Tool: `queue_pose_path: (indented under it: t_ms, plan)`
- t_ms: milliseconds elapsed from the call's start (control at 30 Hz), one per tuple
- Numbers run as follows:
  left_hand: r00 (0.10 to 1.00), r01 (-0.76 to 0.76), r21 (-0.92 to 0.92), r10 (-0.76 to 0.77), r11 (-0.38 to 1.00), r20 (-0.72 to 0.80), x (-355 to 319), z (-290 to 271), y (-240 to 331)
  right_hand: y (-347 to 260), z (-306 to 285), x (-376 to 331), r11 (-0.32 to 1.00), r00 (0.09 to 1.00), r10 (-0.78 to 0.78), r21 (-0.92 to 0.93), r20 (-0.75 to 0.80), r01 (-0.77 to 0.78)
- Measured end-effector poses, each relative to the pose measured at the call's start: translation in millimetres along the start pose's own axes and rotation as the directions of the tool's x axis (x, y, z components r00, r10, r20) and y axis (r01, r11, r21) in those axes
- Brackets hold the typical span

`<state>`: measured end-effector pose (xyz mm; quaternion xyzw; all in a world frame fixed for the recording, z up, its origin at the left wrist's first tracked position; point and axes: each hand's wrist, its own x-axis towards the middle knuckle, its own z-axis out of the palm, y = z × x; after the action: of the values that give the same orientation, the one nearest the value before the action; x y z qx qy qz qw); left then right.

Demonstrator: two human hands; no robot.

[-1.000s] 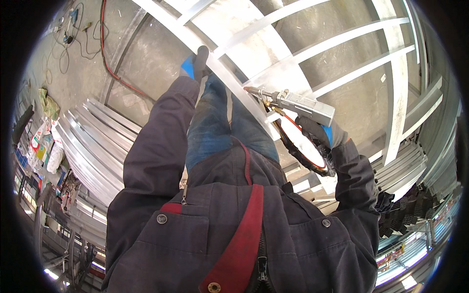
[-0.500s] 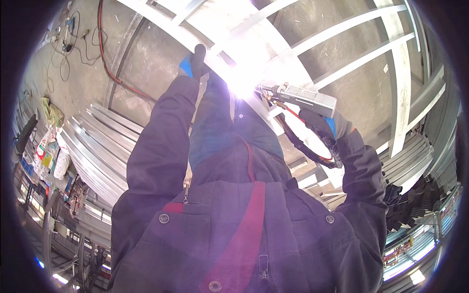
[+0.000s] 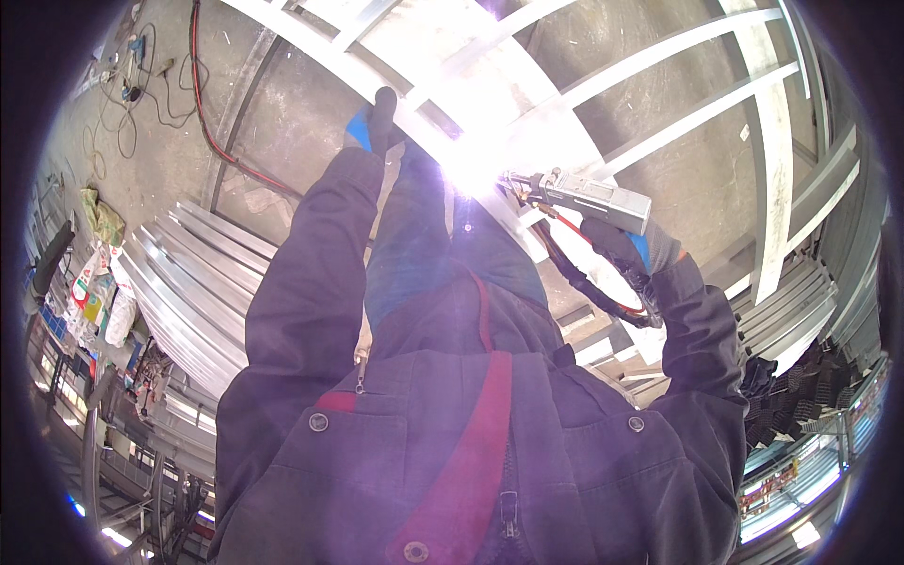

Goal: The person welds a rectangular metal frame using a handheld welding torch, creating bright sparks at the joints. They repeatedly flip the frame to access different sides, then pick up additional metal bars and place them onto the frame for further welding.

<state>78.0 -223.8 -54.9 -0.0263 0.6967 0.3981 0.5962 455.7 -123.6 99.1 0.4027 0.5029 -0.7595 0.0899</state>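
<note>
My left hand (image 3: 379, 124), in a black and blue glove, is at the near edge of a pale metal frame (image 3: 645, 71). Its thumb lies along the bar; the other fingers are mostly hidden, but the hand appears closed on that edge. A welding torch with a grey boxy body (image 3: 595, 196) is in my right hand (image 3: 617, 243), gloved alike, with the fingers wrapped beneath the body. White glare at the torch's tip washes out the bar there and hides the exact point of contact. Red and dark hoses (image 3: 603, 299) loop down from the torch.
Stacked metal profiles (image 3: 193, 292) lie at my left, and more profiles (image 3: 796, 315) at the right. A red and black hose (image 3: 202, 122) and loose cables (image 3: 127, 94) run over the concrete floor. Bags (image 3: 118, 306) stand at far left. My legs (image 3: 410, 235) are beneath the frame.
The torch, with my right hand, has shifted very slightly to the right and nearer to me, and the glare at its tip with it. My left hand stays at the same bar.
</note>
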Motion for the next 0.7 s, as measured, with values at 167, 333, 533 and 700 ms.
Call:
queue_pose_path:
  t_ms: [167, 333, 533, 700]
  plan:
    - [0.999, -0.049, -0.045, 0.049, 0.998, -0.006, -17.3, 7.7, 10.2, -1.1, 1.1, -2.9, 1.0, 1.0, 0.022, -0.003, -0.007, -0.022]
    - [0.997, -0.052, 0.023, 0.053, 0.998, -0.059, -7.8, 6.8, 4.8, 1.1, 0.1, -23.2, 0.994, 0.993, 0.112, 0.012, -0.02, -0.112]
    - [0.997, -0.069, 0.047, 0.07, 0.996, -0.018, 10.1, -3.7, -8.7, 22.6, 18.8, -83.2, 0.975, 0.952, 0.176, 0.178, -0.251, -0.133]
    - [0.999, -0.037, 0.023, 0.036, 0.999, 0.04, 18.5, -1.9, -8.8, 44.8, 44.5, -123.4, 0.984, 0.944, 0.149, 0.139, -0.295, -0.112]
